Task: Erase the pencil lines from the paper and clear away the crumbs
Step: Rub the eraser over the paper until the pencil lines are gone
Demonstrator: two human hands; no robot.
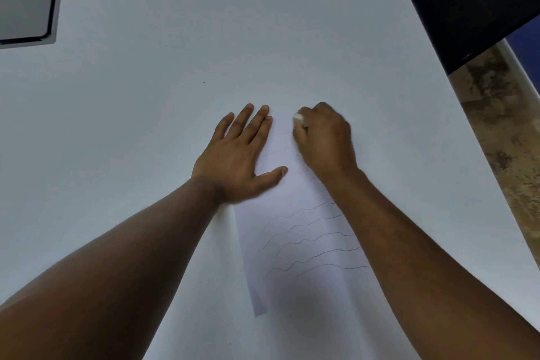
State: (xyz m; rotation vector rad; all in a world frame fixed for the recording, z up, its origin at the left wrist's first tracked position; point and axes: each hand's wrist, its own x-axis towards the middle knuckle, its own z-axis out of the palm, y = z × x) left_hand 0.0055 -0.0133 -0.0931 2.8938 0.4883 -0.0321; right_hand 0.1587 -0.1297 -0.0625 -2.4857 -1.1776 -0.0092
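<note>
The paper [292, 242] lies on the white table [146, 126], running away between the person's forearms. Its far end shows only faint traces, so erasing there looks partly done, while several dark wavy pencil lines [306, 237] nearer the body remain untouched. The right hand [324, 137] is clenched around a small white eraser [297, 117] at the top. The left hand [239, 152] presses flat, fingers straight, pinning the sheet's left edge. I can't make out any crumbs.

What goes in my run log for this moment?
phase: erasing | left hand: flat on paper | right hand: grips eraser | wavy pencil lines: remain
</note>
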